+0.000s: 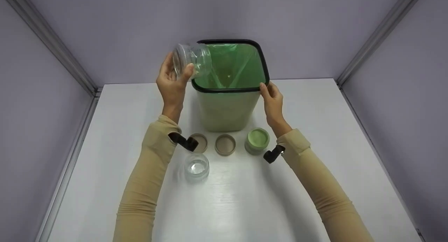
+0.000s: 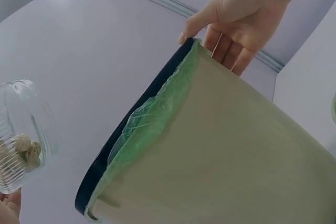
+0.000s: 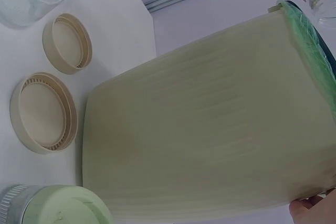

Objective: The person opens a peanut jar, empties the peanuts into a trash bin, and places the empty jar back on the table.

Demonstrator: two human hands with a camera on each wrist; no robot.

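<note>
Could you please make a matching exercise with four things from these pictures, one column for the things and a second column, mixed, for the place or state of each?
Things:
1. tilted clear jar
2. bin rim
3. green-lidded jar
4. empty clear jar

Places or states:
A. stands upright near the left forearm, with no lid
B. gripped by the left hand, mouth toward the bin
C. held by the right hand
D. stands closed in front of the bin, right of two beige lids

Pairs: 1-B, 2-C, 3-D, 4-A

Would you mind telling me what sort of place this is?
Probably a staged recording booth, not a home: plain lilac walls with metal corner rails, and a white table bearing only a bin, jars and lids.
</note>
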